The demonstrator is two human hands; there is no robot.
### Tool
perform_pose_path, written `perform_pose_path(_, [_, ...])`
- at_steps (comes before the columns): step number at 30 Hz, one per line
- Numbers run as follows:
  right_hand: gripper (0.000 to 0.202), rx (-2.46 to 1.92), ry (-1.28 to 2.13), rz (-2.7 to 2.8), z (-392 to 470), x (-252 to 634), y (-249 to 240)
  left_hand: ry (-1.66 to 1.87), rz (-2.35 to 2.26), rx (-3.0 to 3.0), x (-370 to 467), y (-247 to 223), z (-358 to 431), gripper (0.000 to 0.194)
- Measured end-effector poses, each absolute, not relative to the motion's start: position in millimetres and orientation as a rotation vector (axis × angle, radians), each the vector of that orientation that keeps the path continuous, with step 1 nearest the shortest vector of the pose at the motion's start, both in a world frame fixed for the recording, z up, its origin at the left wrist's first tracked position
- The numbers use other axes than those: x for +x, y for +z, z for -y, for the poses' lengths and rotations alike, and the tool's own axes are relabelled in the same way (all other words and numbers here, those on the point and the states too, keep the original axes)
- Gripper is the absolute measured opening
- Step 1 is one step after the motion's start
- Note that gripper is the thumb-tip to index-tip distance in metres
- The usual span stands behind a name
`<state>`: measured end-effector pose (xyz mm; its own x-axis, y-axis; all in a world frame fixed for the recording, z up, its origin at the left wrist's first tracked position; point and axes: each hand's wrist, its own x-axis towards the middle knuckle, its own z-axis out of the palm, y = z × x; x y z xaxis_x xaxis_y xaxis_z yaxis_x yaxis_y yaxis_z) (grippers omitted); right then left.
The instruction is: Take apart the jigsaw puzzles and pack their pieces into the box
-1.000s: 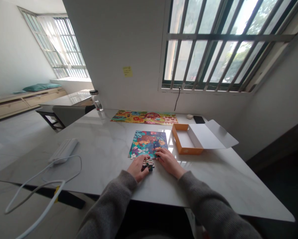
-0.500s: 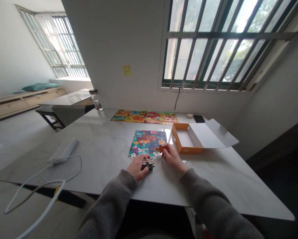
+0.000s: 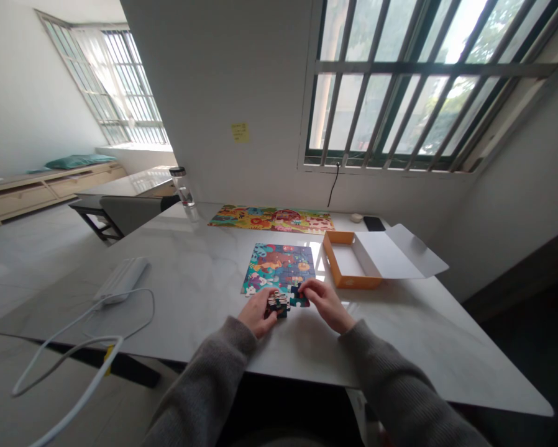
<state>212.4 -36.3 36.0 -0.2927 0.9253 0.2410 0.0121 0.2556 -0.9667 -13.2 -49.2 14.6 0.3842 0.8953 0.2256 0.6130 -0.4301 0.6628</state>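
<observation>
My left hand (image 3: 259, 313) is closed around a stack of puzzle pieces (image 3: 278, 303), held just over the table at the near edge of a partly assembled jigsaw puzzle (image 3: 279, 266). Between thumb and fingers, my right hand (image 3: 324, 301) pinches a dark blue-green puzzle piece (image 3: 299, 296), close beside the stack. The puzzle shows animals on a blue and teal ground, and its lower right edge is partly covered by the hands and pieces.
An open orange box (image 3: 353, 281) with a white flap stands to the right. Behind lies a long farm puzzle (image 3: 269, 219). A water bottle (image 3: 182, 187), a phone (image 3: 374, 223) and a white power strip (image 3: 122, 279) with a cable are on the table (image 3: 190, 267).
The orange-brown piece that my right hand held is no longer in its fingers. The hand has come nearer to the stack and now holds a dark blue-green piece.
</observation>
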Motion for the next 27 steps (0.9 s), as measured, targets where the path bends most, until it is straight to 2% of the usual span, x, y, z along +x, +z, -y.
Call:
perform_pose_path(3, [0.011,-0.944,0.956,1.771,45.4,204.5,34.8,0.779,-1.263,2.187,-15.3,15.7,49.4,0.064])
perform_pose_path(6, [0.023,-0.942,0.76,1.947,55.6,195.0,31.4,0.778,-1.219,2.221,-16.7,15.9,49.9,0.067])
perform_pose_path(11, [0.021,-0.799,0.665,2.165,64.2,186.0,29.7,0.786,-1.229,2.255,-17.4,8.5,47.7,0.056])
perform_pose_path(16, [0.022,-0.859,0.606,2.238,65.5,186.8,29.8,0.774,-1.228,2.303,-17.3,3.7,46.2,0.049])
perform_pose_path(23, [0.015,-1.022,0.609,1.815,51.5,195.6,28.3,0.805,-1.329,2.292,-15.8,10.6,49.8,0.044])
perform_pose_path(27, [0.024,-1.209,0.582,1.8,39.2,201.5,19.9,0.875,-1.49,2.261,-21.0,3.6,44.5,0.041])
